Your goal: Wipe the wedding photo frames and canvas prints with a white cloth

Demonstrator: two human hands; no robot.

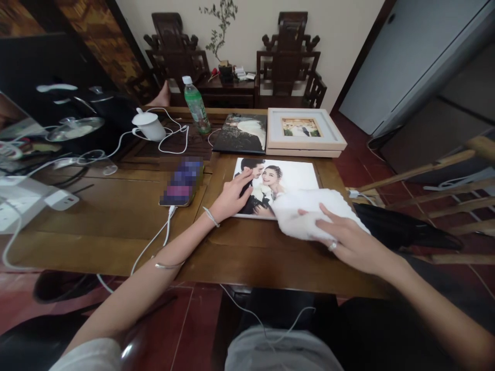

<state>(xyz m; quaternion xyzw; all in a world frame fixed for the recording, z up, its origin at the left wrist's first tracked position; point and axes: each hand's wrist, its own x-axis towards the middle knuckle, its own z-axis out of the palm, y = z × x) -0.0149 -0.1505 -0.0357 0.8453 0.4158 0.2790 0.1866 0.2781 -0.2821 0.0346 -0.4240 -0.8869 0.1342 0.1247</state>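
Note:
A photo panel [296, 175] showing a couple in wedding clothes lies flat on the wooden table [240, 257]. On its left part rests my left hand [234, 193], fingers stretched out and nothing held. My right hand [344, 239] grips a white fluffy cloth [309, 208], which overlaps the panel's lower right corner. A ring and a bracelet show on my hands and wrist. Just behind the panel are a dark photo panel [247, 134] with a white dress in it and a framed photo [305, 131] in a pale wooden frame.
Left of my arm lies a phone [181, 183] on a white cable. Further back stand a green-labelled bottle [197, 105], a white lidded cup [149, 126] and a pot [79, 129]. A white power strip [23, 203] sits at the left. Another person's foot [164, 98] shows behind the table.

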